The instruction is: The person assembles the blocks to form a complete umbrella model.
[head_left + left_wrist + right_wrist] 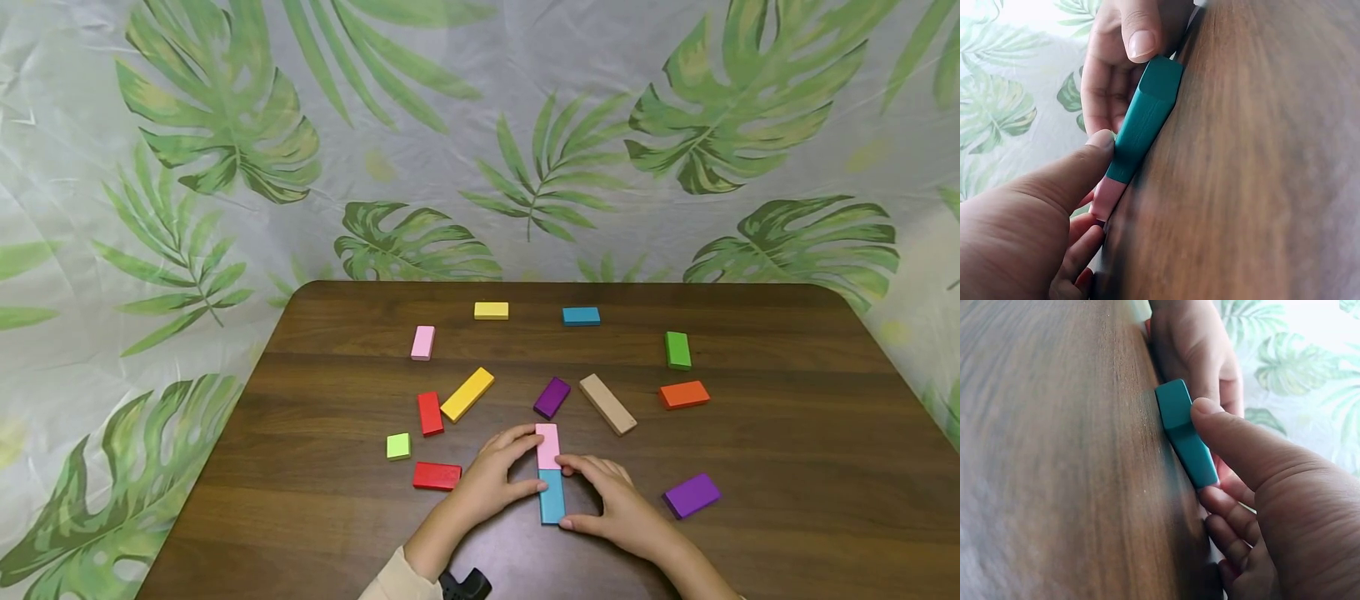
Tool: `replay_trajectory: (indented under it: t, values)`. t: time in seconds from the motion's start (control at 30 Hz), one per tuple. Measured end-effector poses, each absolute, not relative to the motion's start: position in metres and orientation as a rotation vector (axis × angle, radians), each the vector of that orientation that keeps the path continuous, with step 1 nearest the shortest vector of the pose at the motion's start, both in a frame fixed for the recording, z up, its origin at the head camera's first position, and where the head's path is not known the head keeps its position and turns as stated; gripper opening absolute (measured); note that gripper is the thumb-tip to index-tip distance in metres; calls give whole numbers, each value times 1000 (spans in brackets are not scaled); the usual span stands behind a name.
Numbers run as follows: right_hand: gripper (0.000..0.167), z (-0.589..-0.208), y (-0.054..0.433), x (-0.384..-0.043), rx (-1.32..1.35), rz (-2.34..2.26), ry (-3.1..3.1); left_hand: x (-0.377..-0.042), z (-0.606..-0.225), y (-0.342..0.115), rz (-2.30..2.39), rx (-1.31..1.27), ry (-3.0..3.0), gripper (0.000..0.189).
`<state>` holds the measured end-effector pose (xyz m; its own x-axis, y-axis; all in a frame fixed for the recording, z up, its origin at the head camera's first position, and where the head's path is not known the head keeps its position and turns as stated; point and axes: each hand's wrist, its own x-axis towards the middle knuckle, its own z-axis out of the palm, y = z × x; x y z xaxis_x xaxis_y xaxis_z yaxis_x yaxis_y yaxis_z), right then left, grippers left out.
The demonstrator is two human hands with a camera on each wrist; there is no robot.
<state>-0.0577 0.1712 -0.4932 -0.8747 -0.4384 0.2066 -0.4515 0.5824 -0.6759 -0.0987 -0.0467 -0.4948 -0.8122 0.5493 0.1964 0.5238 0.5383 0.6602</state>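
A pink block [547, 447] and a teal-blue block [552, 497] lie flat end to end, in one line on the table. My left hand [487, 477] holds the pair from the left: its fingertips touch the pink block near its far end, and its thumb rests on the teal block's left side. From the right, my right hand [618, 504] grips the teal block, thumb at its near end corner and index finger by the seam with the pink block. In the right wrist view the teal block [1190, 437] hides most of the pink one.
Beyond the hands lie a purple block [552, 398], a beige plank [607, 405] and a yellow plank [468, 395]. Red blocks [437, 476] and a lime block [398, 447] are left; another purple block [692, 496] and an orange block [684, 395] are right. Several others lie farther back.
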Motion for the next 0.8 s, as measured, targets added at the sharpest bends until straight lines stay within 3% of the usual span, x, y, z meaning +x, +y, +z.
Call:
replay_trajectory:
  t: [0.8]
  values:
    - [62,-493,167,-59,749,1202,-2713,-99,-496,-46,1139,971,2751,56]
